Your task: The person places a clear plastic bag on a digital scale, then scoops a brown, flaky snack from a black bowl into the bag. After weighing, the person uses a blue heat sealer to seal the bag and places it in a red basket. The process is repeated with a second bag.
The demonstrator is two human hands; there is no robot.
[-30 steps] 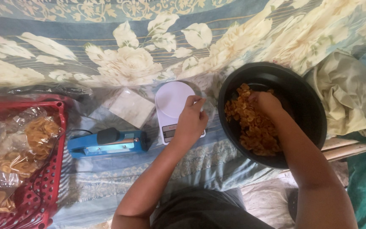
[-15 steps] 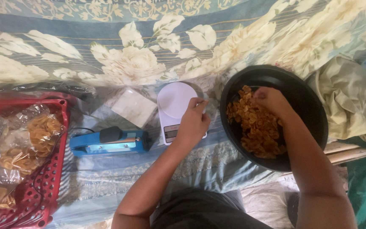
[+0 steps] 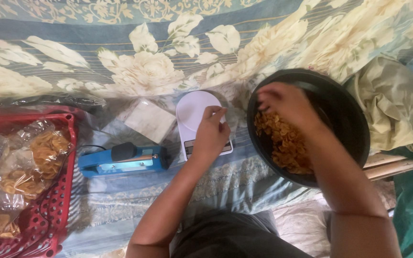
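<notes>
A person seated on a floral bedsheet point(image 3: 120, 67) reaches the right hand point(image 3: 288, 102) into a black bowl point(image 3: 350, 119) of fried golden snacks point(image 3: 283, 143), fingers curled down over the heap; whether any pieces are gripped cannot be told. The left hand point(image 3: 211, 136), loosely closed, rests on a white kitchen scale point(image 3: 194, 107) at the bowl's nine o'clock, apparently pinching something clear on its platform, close enough for portioning. At the scale's eight o'clock lies a blue heat sealer point(image 3: 120, 162). Farther toward nine o'clock, a red plastic basket point(image 3: 48, 220) holds filled clear snack bags point(image 3: 29, 167).
</notes>
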